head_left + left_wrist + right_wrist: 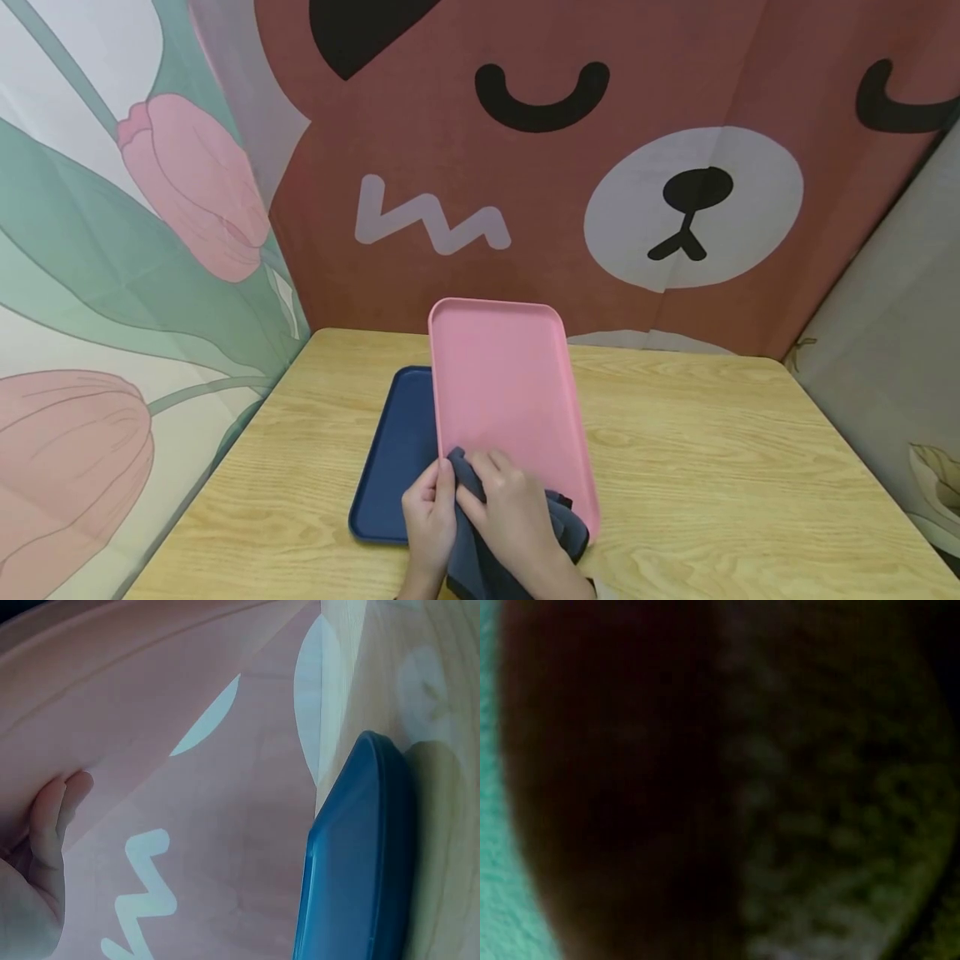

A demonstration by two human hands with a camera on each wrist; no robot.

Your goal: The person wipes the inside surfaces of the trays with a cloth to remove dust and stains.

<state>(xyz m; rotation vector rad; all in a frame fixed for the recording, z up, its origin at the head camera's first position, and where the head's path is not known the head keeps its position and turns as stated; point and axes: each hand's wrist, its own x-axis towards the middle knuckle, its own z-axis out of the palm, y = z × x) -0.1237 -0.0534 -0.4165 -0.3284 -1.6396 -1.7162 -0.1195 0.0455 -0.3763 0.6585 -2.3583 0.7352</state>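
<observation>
Pinching the pink tray point(501, 383) with the left hand point(431, 512), gripping the cloth point(471, 560) with the right hand point(517, 518) — maybe risking a drop by pressing too hard.

And here, blue tray point(393, 458) lying flat on pale wood-grain tabletop point(720, 450)! Behind, wide backdrop point(540, 183) showing reddish-brown bear, eyes curved black arcs, muzzle whitish. Left side, tulip-print sheet point(191, 196), pinks over greens; far right, greyish sheet point(896, 258).

Room rightward, pink tray point(502, 383) blocking centre
</observation>
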